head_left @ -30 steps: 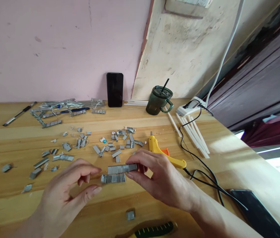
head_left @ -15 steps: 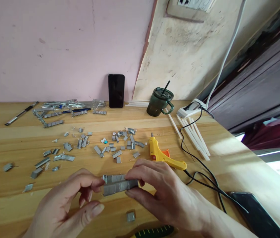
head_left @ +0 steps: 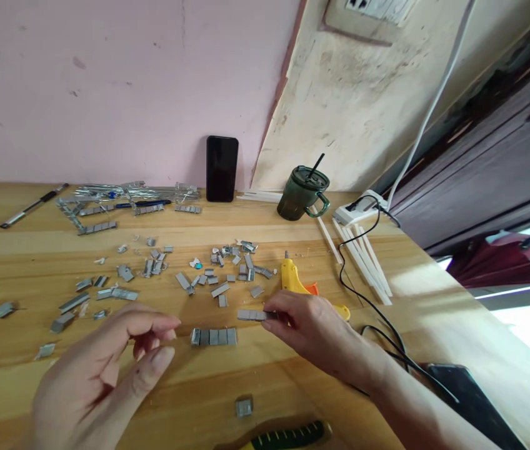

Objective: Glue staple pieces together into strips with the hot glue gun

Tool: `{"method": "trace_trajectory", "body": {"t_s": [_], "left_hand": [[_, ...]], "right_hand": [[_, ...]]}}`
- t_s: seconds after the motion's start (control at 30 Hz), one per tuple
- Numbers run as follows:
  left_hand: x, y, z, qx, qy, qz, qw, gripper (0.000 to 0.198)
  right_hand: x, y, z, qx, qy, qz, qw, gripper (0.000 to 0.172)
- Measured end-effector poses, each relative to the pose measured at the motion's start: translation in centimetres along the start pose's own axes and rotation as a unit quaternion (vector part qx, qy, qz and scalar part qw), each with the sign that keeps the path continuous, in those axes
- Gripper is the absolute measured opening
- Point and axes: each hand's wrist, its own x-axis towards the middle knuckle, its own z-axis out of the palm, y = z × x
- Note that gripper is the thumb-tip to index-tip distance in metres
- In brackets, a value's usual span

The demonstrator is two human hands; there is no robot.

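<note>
Between its thumb and fingers my right hand (head_left: pixel 316 328) pinches one end of a short grey metal strip (head_left: pixel 250 315) made of joined segments. Its left end sticks out just above the table. A second segmented grey strip (head_left: pixel 218 337) lies flat on the wood between my hands, touched by neither. My left hand (head_left: pixel 100 372) is raised at the left, thumb and fingertips apart, with nothing in it. Behind my right hand lies a yellow hot glue gun (head_left: pixel 292 275), partly covered by that hand. A small grey metal piece (head_left: pixel 244 407) sits nearer to me.
Loose grey metal pieces (head_left: pixel 220 289) are scattered over the middle and left. White glue sticks (head_left: pixel 363 262), a green mug (head_left: pixel 300 194) and a power strip (head_left: pixel 361 206) stand right. A black cable (head_left: pixel 387 294) crosses toward a dark phone (head_left: pixel 466 400). A green-and-black handle (head_left: pixel 288 437) lies in front.
My right hand has moved right and away from me with its strip, off the strip on the table. My left hand has drawn back slightly left.
</note>
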Motion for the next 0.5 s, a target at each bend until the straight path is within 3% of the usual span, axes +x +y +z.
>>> {"method": "trace_trajectory", "body": {"t_s": [0.1, 0.37, 0.5], "left_hand": [[0.7, -0.8, 0.0, 0.028, 0.003, 0.006, 1.000, 0.010], [2.0, -1.4, 0.1, 0.061, -0.011, -0.005, 0.998, 0.022], [2.4, -2.1, 0.1, 0.072, -0.060, -0.017, 0.995, 0.024]], "right_hand": [[0.3, 0.0, 1.3, -0.071, -0.009, 0.028, 0.997, 0.009], [1.7, 0.1, 3.0, -0.173, -0.017, 0.043, 0.984, 0.013], [2.9, 0.0, 2.7, -0.194, -0.009, 0.063, 0.979, 0.014]]}}
